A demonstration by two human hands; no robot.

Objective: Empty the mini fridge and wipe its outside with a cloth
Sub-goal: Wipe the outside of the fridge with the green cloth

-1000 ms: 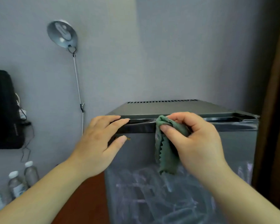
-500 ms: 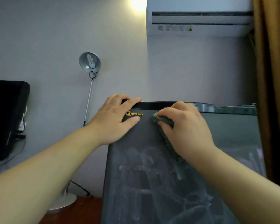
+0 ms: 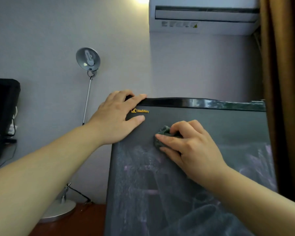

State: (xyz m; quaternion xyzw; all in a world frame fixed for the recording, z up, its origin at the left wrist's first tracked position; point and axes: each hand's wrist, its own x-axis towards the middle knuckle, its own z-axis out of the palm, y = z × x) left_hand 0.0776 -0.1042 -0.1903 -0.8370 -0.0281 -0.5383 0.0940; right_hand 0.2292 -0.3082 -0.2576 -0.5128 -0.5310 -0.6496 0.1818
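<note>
The dark grey mini fridge fills the lower right, its door closed and facing me, with a gold logo at the upper left corner. My left hand grips that top left corner, fingers hooked over the top edge and thumb on the door front. My right hand holds a bunched green cloth and presses it against the door front, a little below the logo. Most of the cloth is hidden under my fingers.
A silver desk lamp stands left of the fridge on a reddish-brown desk. A black bag hangs on the wall at far left. A brown curtain borders the fridge's right side. An air conditioner sits high on the wall.
The view has dropped from above the fridge to facing its door. My right hand has moved the cloth from the top edge down onto the door front. My left hand stays at the corner.
</note>
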